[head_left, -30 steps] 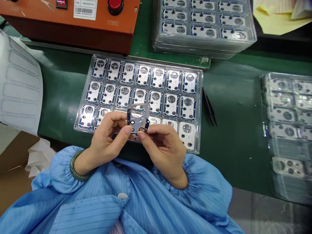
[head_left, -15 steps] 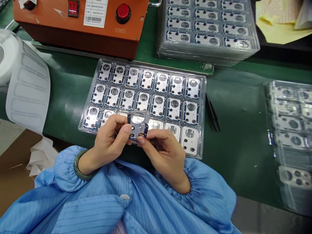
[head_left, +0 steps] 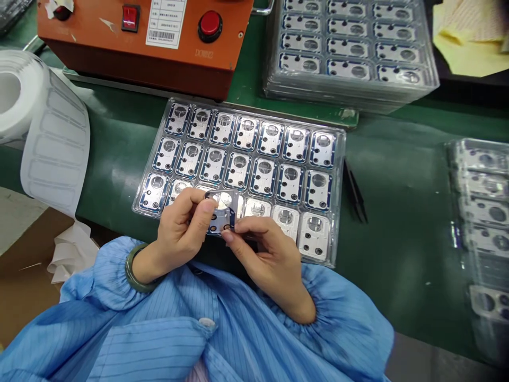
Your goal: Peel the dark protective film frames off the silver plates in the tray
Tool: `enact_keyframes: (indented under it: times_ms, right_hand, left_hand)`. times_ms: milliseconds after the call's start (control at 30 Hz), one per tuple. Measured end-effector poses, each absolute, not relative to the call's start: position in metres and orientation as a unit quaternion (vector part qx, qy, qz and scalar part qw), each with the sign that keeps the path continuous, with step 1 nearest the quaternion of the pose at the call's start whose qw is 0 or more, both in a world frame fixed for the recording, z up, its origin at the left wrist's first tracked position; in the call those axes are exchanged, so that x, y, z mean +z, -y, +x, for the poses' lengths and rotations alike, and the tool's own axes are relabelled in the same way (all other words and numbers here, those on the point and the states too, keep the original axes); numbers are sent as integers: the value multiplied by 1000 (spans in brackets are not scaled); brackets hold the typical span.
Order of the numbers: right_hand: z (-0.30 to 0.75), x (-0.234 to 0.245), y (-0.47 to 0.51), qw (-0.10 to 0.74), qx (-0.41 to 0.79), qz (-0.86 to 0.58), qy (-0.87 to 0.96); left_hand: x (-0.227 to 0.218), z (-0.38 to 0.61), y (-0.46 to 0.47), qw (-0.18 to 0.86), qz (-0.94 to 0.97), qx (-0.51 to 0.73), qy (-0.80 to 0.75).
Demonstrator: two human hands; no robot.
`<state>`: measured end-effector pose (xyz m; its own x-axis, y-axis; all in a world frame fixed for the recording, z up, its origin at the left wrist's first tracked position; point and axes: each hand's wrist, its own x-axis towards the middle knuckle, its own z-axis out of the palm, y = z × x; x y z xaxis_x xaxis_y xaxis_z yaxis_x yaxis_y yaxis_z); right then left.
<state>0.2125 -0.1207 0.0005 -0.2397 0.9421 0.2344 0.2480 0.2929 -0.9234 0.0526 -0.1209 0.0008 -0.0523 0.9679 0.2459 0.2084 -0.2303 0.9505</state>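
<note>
Left hand [head_left: 181,228] and right hand [head_left: 270,260] are both partly closed, and a small metal plate with blue edges [head_left: 220,213] is pinched between their thumbs and fingers. The plate is held between the two hands, above the front row of a clear plastic tray [head_left: 254,112], and the pockets below it are hidden by the hands. Ahead of the hands, the tray is seen filled with similar plates, and it is laid on a green bench mat [head_left: 397,223]. Right of the right hand, black tweezers [head_left: 356,193] are lying on the mat, just beside the tray. Farther ahead are placed an orange control box [head_left: 139,53] and a stack of trays [head_left: 350,58]. Left of the left hand, a roll of labels [head_left: 51,132] is lying. Compared with the earlier frame, the plate is held nearer the tray's left end, and the bench is shifted right and down in the view.
</note>
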Motion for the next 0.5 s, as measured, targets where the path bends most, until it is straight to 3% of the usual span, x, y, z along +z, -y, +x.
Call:
enact_keyframes:
  times_ms: [267,500]
  right_hand:
    - [213,2,120,419,387,-430,700]
    - [214,-2,120,417,379,-409,718]
  left_hand:
    - [-2,54,123,317,588,520,-532]
    - [-3,53,125,360,565,535,-514]
